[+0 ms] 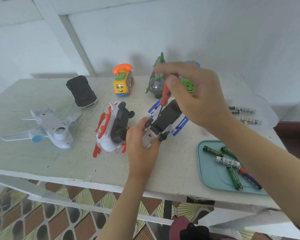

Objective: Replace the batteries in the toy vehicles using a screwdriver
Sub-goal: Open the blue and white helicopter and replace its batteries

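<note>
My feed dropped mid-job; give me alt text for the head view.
The right hand holds an orange screwdriver tip-down against the dark underside of an upturned blue-and-white toy, whose near end the left hand grips. Loose batteries lie in a teal tray at right.

Just left of the blue and white toy [166, 118], passage is blocked by the red and white toy [109, 130], which lies near the left hand [142, 144] gripping the landmark. The space above it is taken by the right hand [192, 94] holding the screwdriver [164, 96]. Behind it, a row is formed by the yellow phone car [123, 82], the green helicopter [156, 82] and a green-faced toy [189, 86]. To its front right the teal tray [208, 172] is crossed by the right forearm. Bare table [177, 170] is left between toy and tray, and in front up to the near edge.
</note>
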Available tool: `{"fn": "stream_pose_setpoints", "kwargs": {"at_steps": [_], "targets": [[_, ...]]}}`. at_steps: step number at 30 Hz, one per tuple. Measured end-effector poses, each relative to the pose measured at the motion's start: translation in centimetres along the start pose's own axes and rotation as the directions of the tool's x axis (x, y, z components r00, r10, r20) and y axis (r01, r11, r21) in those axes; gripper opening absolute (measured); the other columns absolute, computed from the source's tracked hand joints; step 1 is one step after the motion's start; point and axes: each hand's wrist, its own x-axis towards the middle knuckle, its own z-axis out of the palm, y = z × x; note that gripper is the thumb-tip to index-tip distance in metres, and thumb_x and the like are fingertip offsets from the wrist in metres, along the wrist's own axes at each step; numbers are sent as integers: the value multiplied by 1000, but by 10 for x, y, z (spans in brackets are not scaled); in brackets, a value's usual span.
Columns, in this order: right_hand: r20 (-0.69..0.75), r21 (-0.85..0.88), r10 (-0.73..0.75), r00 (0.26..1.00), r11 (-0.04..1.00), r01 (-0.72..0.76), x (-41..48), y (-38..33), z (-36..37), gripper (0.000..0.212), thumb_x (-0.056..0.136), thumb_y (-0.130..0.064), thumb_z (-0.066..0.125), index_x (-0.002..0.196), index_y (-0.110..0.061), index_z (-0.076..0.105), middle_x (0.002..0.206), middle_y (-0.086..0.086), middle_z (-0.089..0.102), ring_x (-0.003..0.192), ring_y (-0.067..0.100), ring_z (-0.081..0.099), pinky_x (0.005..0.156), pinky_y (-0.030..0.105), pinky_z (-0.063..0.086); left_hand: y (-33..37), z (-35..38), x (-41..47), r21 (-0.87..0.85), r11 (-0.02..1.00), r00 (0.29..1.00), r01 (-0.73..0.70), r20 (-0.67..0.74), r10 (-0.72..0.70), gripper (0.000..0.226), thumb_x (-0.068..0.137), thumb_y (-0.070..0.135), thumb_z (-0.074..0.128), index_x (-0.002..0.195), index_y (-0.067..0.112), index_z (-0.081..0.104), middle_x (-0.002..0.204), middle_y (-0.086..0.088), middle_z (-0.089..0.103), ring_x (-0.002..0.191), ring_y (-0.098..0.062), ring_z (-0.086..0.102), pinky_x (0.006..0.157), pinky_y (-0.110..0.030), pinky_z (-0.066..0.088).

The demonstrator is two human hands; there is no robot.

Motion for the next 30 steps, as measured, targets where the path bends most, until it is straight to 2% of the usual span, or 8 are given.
{"fn": "stream_pose_setpoints", "kwargs": {"at_steps": [3,6,11,15,17,21,25,30], "targets": [[-22,9,-22,1000,1000,22,4,0,-3,12,90,-18,64,93,-15,74,78,2,69,79,9,62,86,13,41,1,0,0,-15,1000,1000,1,-4,-1,50,74,16,77,120,7,59,107,7,60,96,-16,54,89,-5,32],[15,33,-4,1000,999,3,5,1,-2,14,92,-12,60,98,-14,73,63,1,69,78,10,63,88,21,45,-1,1,0,-15,1000,1000,-6,-3,6,50,74,15,78,120,7,59,108,7,60,96,-17,55,89,-6,32],[120,108,114,986,986,-127,6,1,-5,25,96,-4,42,110,-3,62,78,11,68,63,20,65,80,29,51,-2,1,0,-15,1000,1000,-11,-6,11,52,74,9,80,121,7,59,110,7,58,98,-14,53,90,-5,32],[103,73,36,994,996,-44,6,0,-4,24,96,-13,47,99,-8,70,66,-2,67,90,18,66,105,31,39,-3,2,0,-15,1000,1000,-5,-8,5,54,73,7,82,122,8,58,110,7,59,98,-16,54,89,-5,33],[69,38,-31,997,999,28,9,-1,-6,15,92,-19,59,97,-14,74,67,-12,68,90,12,62,96,24,41,-3,1,0,-17,1000,1000,-2,-2,2,54,74,7,82,122,8,58,110,8,58,98,-16,54,89,-5,33],[155,56,8,988,998,-17,10,5,-11,25,96,-5,49,115,-11,66,70,5,71,81,25,67,89,31,47,-3,1,-1,-16,1000,1000,-5,-5,5,55,73,7,82,123,8,58,110,8,58,97,-14,53,88,-5,33],[290,37,49,956,997,-62,5,5,-18,27,98,-2,38,120,-1,53,79,9,69,113,10,56,104,14,35,-2,1,0,-25,1000,1000,10,-10,-10,56,73,8,82,123,7,58,109,8,59,97,-15,53,89,-3,31],[332,-224,67,941,974,10,-5,0,-36,13,89,-17,60,100,-12,55,80,-18,69,70,21,63,65,30,47,-5,3,0,-8,1000,1000,17,-17,-17,59,72,4,82,125,10,57,109,7,58,95,-17,54,87,-2,30]]}}
